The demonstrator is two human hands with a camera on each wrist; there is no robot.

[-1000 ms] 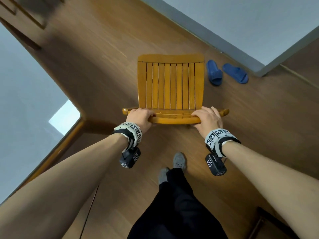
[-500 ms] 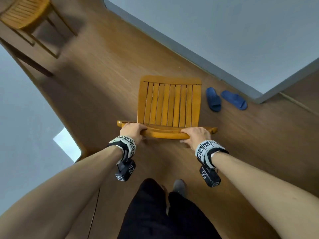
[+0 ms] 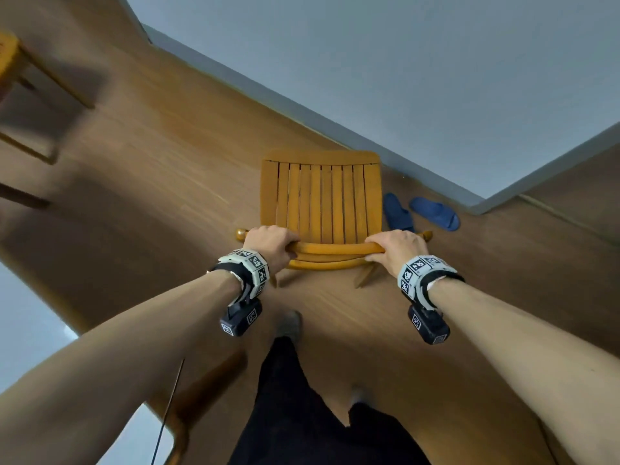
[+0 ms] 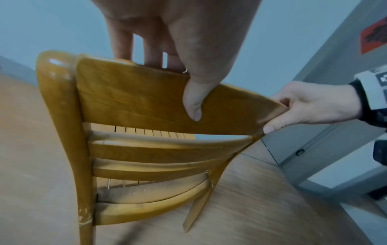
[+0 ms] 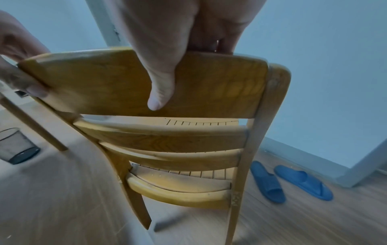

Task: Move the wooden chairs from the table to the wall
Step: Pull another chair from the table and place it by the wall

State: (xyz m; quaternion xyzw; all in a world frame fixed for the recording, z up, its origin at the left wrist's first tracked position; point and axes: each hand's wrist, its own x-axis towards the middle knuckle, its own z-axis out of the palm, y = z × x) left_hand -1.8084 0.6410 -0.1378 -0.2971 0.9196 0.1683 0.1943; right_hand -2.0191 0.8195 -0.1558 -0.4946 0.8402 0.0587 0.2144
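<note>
A honey-coloured wooden chair with a slatted seat (image 3: 321,199) stands in the middle of the scene on the brown floor, its curved top back rail nearest and its seat pointing toward the far pale wall (image 3: 419,78). The seat's far edge lies near the grey skirting. Below the top rail the back carries three more curved cross rails. A second wooden chair of the same colour (image 3: 10,62) sits blurred at the far left.

Floor under my grip: brown wood planking (image 3: 167,169).
On it, I see blue slippers (image 3: 432,213) right of my grip, a second chair (image 3: 20,82) far left.
</note>
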